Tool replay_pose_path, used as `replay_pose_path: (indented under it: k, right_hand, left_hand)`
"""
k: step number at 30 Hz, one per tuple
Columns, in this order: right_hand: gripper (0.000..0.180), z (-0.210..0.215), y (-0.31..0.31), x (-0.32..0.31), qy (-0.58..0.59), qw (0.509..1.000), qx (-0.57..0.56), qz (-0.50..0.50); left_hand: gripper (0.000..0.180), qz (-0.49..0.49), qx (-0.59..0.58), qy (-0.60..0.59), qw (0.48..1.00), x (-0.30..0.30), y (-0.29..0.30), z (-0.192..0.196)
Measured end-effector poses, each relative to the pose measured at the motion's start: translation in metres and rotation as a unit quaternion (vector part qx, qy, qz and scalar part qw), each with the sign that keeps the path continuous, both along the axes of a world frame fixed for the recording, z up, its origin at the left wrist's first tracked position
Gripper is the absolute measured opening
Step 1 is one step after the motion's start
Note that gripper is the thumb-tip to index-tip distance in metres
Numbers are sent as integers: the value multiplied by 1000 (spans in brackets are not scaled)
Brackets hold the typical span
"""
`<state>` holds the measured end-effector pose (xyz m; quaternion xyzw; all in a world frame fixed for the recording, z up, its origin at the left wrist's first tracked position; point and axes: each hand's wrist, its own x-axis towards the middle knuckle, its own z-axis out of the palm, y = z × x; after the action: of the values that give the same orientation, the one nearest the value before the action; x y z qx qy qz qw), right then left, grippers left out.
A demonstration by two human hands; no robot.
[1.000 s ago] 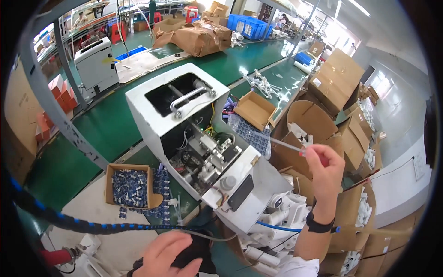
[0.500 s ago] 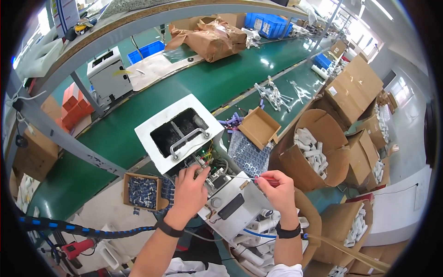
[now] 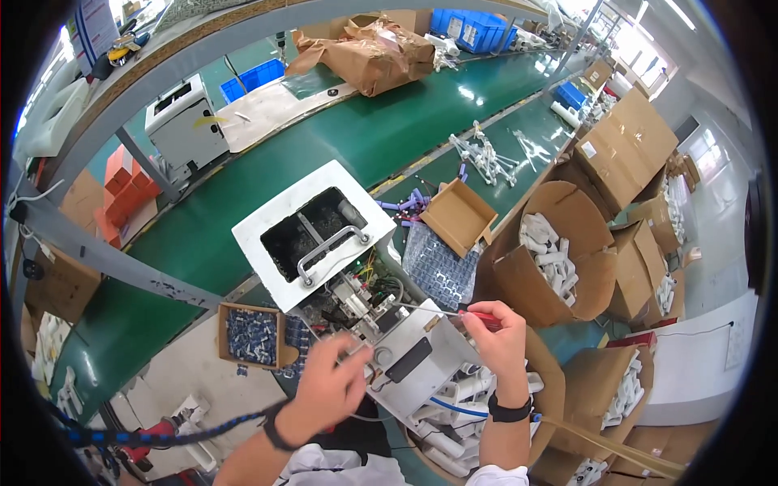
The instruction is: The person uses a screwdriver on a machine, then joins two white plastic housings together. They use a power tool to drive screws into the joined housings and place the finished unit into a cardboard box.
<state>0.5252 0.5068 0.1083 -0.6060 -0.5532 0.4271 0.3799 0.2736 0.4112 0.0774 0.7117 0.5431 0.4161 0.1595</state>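
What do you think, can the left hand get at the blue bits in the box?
Probably yes: the left hand looks empty, and the box is close by on its left, open on top, with nothing seen covering the blue bits.

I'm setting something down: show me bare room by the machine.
Bare: the green conveyor belt between the open machine and brown paper bundle. Crowded: over the machine's front, left hand and screwdriver; to its right, shallow cardboard box and purple parts.
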Motion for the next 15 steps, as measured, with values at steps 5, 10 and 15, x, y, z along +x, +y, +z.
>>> replay_pose_path:
  k: [5,10,15]
  right_hand:
    - [13,1,-1,5,15,999,21,-26]
    - [13,-2,-10,8,85,996,2,-38]
    - [11,8,-8,7,76,996,29,-41]
  left_hand:
    - [25,-129,-212,-243,938,-54,-141,61]
    - [26,-138,-246,-453,846,-111,-234,110]
    - [25,353,-365,-216,834,-183,-385,8]
